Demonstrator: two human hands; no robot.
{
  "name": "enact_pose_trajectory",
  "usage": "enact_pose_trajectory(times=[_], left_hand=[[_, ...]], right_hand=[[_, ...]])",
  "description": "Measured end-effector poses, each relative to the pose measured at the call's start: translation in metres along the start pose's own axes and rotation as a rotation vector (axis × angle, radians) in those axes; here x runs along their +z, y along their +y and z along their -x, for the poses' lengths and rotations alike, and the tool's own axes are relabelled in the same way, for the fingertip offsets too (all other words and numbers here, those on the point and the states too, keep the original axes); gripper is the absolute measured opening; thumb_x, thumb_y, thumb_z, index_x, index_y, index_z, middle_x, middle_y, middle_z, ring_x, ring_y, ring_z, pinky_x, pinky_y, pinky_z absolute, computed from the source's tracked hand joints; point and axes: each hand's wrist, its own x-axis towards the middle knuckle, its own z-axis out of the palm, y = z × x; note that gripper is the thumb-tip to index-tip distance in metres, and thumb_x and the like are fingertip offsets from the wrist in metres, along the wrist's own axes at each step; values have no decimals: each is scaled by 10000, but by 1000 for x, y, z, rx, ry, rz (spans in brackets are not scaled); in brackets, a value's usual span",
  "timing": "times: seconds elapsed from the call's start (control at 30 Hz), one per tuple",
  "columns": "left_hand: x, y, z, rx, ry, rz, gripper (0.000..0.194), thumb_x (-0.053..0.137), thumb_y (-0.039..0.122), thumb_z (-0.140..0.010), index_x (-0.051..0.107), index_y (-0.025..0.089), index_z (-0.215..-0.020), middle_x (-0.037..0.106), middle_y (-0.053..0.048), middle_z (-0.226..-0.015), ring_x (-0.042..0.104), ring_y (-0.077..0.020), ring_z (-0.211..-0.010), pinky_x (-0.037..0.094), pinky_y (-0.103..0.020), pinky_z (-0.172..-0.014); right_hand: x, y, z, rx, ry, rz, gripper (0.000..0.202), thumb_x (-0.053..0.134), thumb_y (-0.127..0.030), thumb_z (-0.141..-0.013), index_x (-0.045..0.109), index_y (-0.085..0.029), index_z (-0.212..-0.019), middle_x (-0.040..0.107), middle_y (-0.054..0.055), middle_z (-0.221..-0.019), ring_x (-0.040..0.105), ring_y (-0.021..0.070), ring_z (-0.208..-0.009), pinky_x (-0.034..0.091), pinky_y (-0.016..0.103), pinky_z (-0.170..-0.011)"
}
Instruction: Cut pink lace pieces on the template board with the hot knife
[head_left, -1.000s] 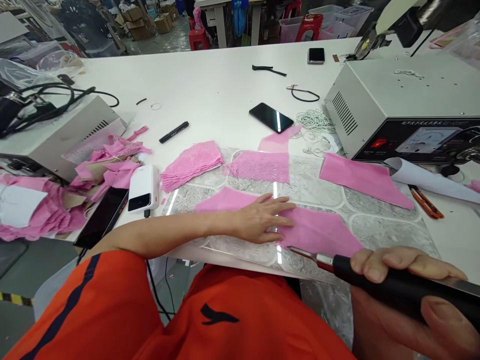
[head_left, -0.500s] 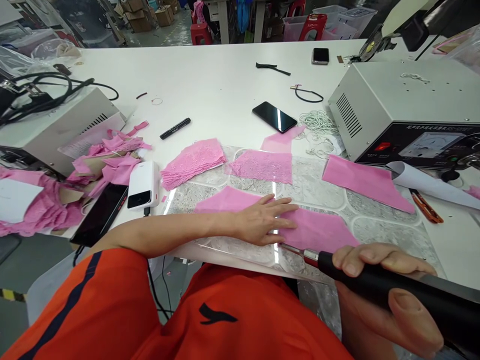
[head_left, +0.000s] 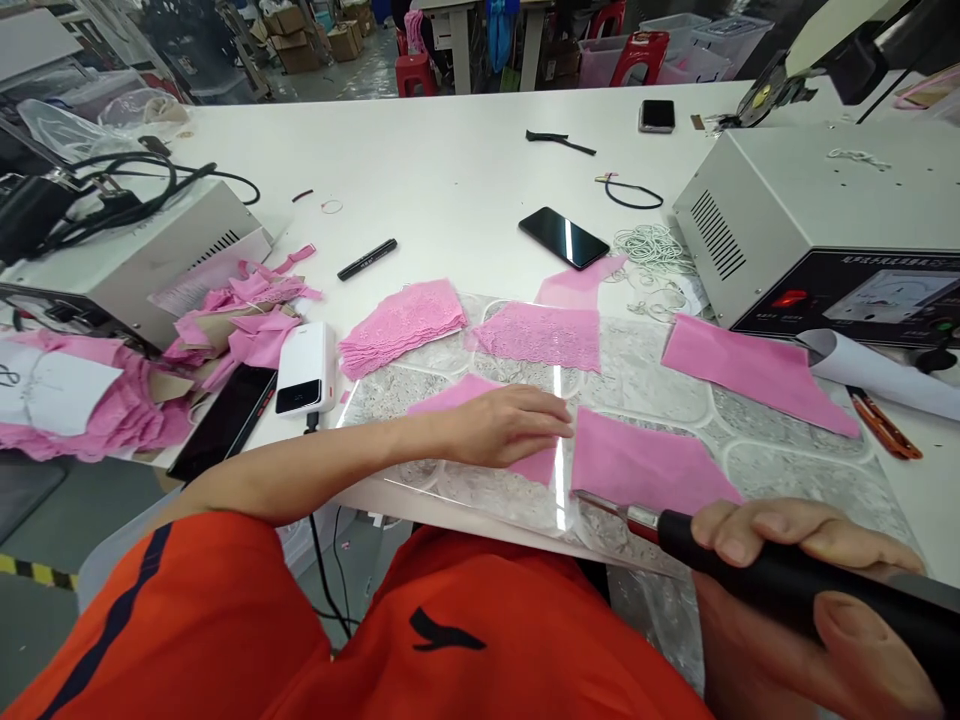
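Fingers (head_left: 544, 418) of left hand (head_left: 499, 425) lie flat, held together, pinning one pink fabric piece (head_left: 536, 462) to the marbled cutting mat (head_left: 637, 375), prob. to stop it sliding. Right hand (head_left: 810, 600) wraps tight round black cutter handle (head_left: 750, 575); its metal tip (head_left: 600, 503) meets near edge of second pink piece (head_left: 645, 465), just beside, a narrow gap between the two. Mat's near edge overhangs the desk (head_left: 450, 180). Open room behind: lace pieces (head_left: 540, 335) + phone (head_left: 574, 238) well apart.
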Motion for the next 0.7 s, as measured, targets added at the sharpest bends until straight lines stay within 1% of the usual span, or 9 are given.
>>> enact_pose_trajectory(times=[0.07, 0.1, 0.17, 0.23, 0.27, 0.33, 0.43, 0.53, 0.7], left_hand=[[-10, -4, 18, 1, -37, -11, 342, 438, 247, -1076, 731, 153, -1226, 694, -146, -1338, 600, -228, -1343, 456, -419, -1175], [-13, -5, 27, -3, -70, -34, 335, 449, 254, -1074, 723, 164, -1246, 676, -138, -1372, 582, -232, -1366, 425, -436, -1201], [-15, -7, 42, -17, -144, -89, 340, 477, 282, -1072, 676, 188, -1331, 598, -112, -1480, 488, -239, -1456, 311, -474, -1269], [-13, -7, 51, -37, -208, -140, 378, 490, 315, -1074, 610, 217, -1418, 504, -76, -1570, 371, -238, -1531, 192, -495, -1307], [-11, -8, 54, -46, -228, -160, 395, 494, 333, -1074, 584, 228, -1445, 469, -63, -1596, 323, -237, -1553, 147, -501, -1315], [-8, -8, 56, -48, -242, -188, 418, 496, 364, -1075, 559, 240, -1470, 434, -50, -1618, 275, -236, -1571, 96, -502, -1318], [-4, -9, 58, -14, -216, -209, 439, 489, 395, -1076, 550, 232, -1479, 426, -62, -1622, 278, -246, -1569, 81, -506, -1317], [-3, -11, 59, 20, -185, -230, 446, 472, 403, -1080, 554, 211, -1475, 430, -82, -1619, 300, -263, -1560, 88, -518, -1313], [-3, -10, 59, 0, -204, -266, 453, 451, 428, -1086, 539, 235, -1487, 429, -67, -1621, 276, -246, -1571, 81, -510, -1314]], right_hand=[[0, 3, -2, 0, 25, -9, 168, 670, -363, -608, 649, -235, -715, 592, -16, -664, 467, 137, -412, 446, 363, -369], [1, 5, -3, -3, 23, -24, 178, 662, -363, -588, 652, -233, -709, 585, -13, -650, 453, 137, -400, 433, 364, -358], [4, 7, -4, 0, 6, -58, 198, 661, -363, -563, 662, -231, -710, 577, -10, -637, 440, 134, -388, 411, 358, -346], [9, 8, -4, 16, -3, -72, 203, 667, -361, -564, 669, -232, -721, 573, -12, -644, 445, 131, -394, 400, 346, -350], [12, 8, -4, 23, -4, -71, 198, 670, -357, -573, 670, -233, -728, 572, -14, -651, 450, 130, -401, 400, 342, -355], [18, 6, -3, 25, -13, -73, 186, 673, -340, -588, 675, -232, -740, 574, -17, -659, 448, 123, -402, 402, 337, -357], [24, 4, -2, 21, -16, -76, 178, 672, -308, -597, 695, -232, -756, 593, -19, -666, 446, 120, -399, 413, 342, -352], [25, 4, -2, 15, -8, -68, 183, 685, -314, -595, 700, -232, -757, 607, -19, -674, 451, 128, -404, 415, 353, -354], [23, 8, -2, -7, -43, -78, 185, 696, -328, -637, 711, -226, -790, 613, -10, -698, 463, 131, -420, 427, 361, -364]])
